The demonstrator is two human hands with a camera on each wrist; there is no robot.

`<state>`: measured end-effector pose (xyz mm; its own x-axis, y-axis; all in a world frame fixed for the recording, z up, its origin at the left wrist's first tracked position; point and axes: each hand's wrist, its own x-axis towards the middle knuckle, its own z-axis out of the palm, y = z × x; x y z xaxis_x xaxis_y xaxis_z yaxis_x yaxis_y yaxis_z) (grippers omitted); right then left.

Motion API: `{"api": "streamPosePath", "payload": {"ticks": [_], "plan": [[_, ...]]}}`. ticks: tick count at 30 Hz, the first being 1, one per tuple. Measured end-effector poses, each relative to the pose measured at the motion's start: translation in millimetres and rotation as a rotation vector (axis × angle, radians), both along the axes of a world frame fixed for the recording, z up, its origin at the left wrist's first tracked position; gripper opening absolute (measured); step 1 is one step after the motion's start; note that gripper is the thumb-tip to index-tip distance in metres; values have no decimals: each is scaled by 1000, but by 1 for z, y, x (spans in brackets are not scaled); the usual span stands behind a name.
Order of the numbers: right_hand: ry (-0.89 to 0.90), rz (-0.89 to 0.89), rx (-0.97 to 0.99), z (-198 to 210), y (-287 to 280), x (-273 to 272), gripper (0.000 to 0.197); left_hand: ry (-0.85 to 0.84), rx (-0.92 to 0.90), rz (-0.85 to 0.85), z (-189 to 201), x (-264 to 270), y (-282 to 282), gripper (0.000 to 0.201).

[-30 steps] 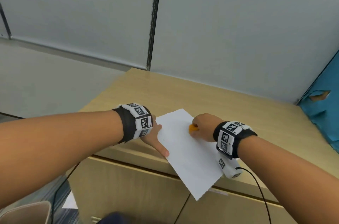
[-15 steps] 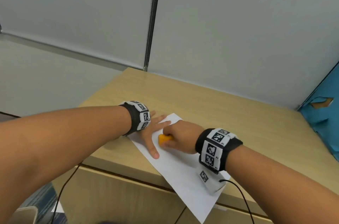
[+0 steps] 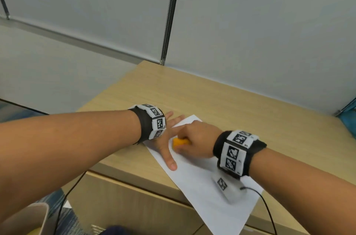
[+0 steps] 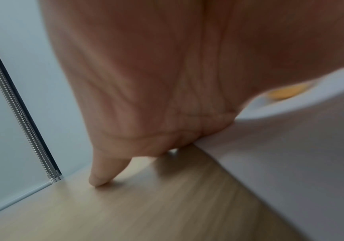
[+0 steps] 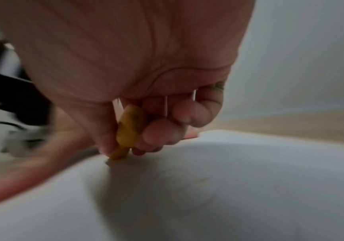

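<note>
- right hand clenched on a small orange block, pinched between thumb and curled fingers, lower end touching the white sheet
- left hand flat, fingers straight and spread, pressing the sheet's left edge; one fingertip on bare wood
- orange block sits just beside the left thumb
- sheet lies slanted on the wooden desk, near corner overhanging the front edge
- grey wall panels behind the desk

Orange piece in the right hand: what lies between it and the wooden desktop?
A white paper sheet: the right wrist view shows the orange piece, pinched by the right hand, tip down on it, over the desktop.
</note>
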<state>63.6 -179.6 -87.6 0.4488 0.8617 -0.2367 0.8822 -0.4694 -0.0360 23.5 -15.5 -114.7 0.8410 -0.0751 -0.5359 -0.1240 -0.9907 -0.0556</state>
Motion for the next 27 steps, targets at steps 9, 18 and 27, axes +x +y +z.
{"api": "streamPosePath", "payload": {"ticks": [9,18,27], "plan": [[78,13,-86,7,1,-4,41,-4,19,1,2,-2,0,143],[-3,-305,-29,25,-27,1,37,-53,-1,14,7,-8,-5,145],[-97,-375,-165,13,-92,-20,37,-72,79,162,20,-35,-39,144]]}}
